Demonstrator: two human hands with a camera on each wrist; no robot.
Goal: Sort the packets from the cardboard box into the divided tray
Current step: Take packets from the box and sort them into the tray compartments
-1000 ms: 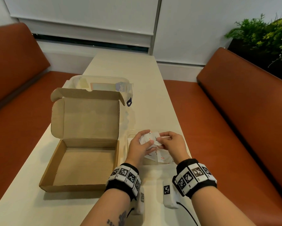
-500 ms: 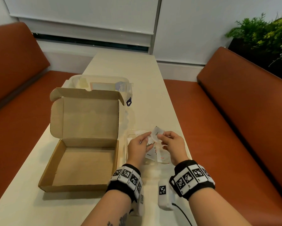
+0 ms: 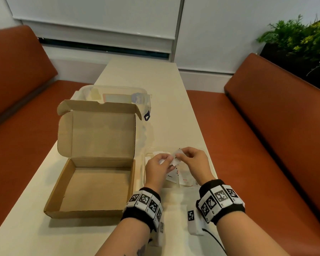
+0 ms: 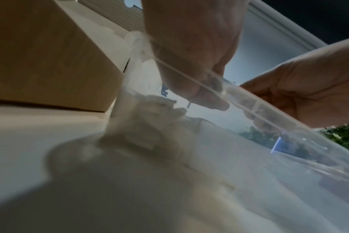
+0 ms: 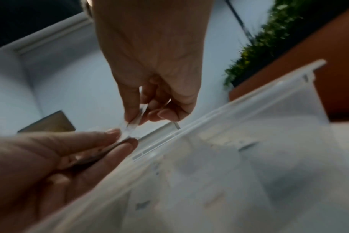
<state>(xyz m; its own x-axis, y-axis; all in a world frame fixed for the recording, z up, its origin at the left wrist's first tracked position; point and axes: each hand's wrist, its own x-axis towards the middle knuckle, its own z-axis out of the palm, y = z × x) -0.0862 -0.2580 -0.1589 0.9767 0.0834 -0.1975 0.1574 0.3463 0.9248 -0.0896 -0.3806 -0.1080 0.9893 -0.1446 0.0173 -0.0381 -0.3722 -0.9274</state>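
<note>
The open cardboard box [image 3: 92, 182] lies at the left of the table with a bare floor. Right of it stands the clear divided tray [image 3: 149, 150], holding white packets [image 3: 172, 177] marked pepper and salt. Both hands hover over the tray. My left hand [image 3: 168, 160] grips a small bunch of white packets [image 3: 174, 162] between thumb and fingers. My right hand [image 3: 179, 154] pinches the top of one packet [image 5: 134, 124] at the edge of that bunch. In the right wrist view my right hand [image 5: 138, 121] hangs above the left hand [image 5: 124, 138], just over the tray rim [image 5: 219, 113].
A clear lidded container [image 3: 118, 95] stands behind the box lid [image 3: 98, 130]. The table [image 3: 155, 80] is narrow, with orange bench seats [image 3: 266, 145] on both sides. A green plant [image 3: 303, 34] is at the far right. The box wall [image 4: 50, 63] stands close to my left wrist.
Both hands have shifted a little farther over the tray. The right hand drew one packet up from the left hand's bunch, then came back against it.
</note>
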